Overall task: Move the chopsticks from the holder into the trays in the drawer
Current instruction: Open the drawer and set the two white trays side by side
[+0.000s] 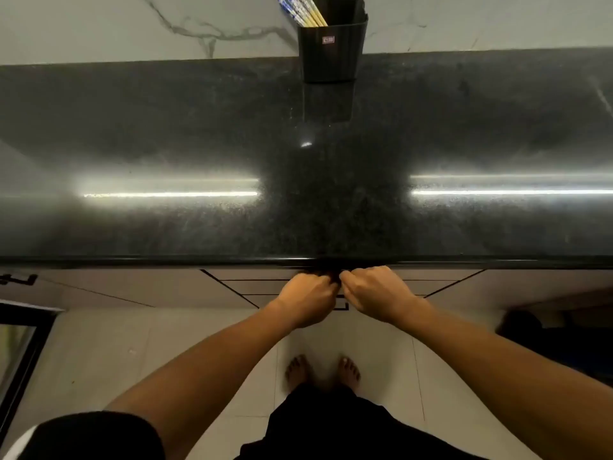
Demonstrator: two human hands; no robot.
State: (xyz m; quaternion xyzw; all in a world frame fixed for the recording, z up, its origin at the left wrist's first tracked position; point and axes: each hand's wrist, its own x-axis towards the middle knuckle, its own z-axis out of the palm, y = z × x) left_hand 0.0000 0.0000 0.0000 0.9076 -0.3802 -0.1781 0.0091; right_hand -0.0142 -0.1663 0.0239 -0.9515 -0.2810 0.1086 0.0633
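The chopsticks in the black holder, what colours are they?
Yellow chopsticks with blue-and-white patterned tops, seen in the head view.

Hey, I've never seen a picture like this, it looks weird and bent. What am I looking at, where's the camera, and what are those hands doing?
There is no machine here, just a person. The one picture comes from a wide-angle camera worn on the head, looking down, so straight edges look curved and you see the person's own arms and bare feet.

The dark shiny slab is a counter. At its far edge, against the pale wall, stands a black holder with chopsticks sticking out of it.

Below the counter's near edge, the left hand and right hand are side by side, curled at the top of a drawer. They seem to grip its handle, which they hide. The drawer looks shut, so no trays show yet.
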